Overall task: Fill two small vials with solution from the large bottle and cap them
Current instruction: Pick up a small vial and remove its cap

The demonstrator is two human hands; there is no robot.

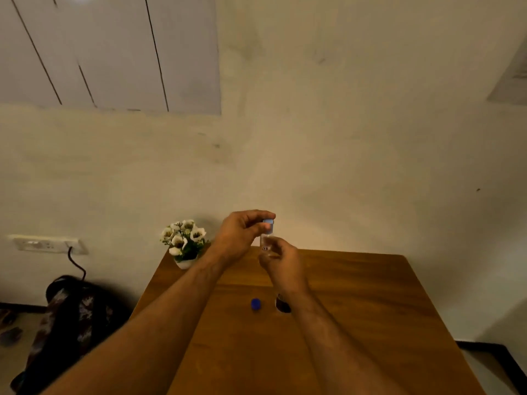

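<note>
labelled vial (267, 241), writing unreadable, blue cap (268, 222)

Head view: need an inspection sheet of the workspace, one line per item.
Surface: wooden table, set against a cream wall.
Job's things: clear vial held upright above the table; pale blue cap on its top. Loose blue cap on the table. Dark bottle, mostly hidden behind the right forearm.
Clutter: white potted flowers at the table's far left corner.
Hands: left hand fingers grip the pale blue cap; right hand pinches the vial body.
Cables: black cable runs from the wall socket down toward a dark bag.
Surroundings: bag on the floor left of the table.
</note>
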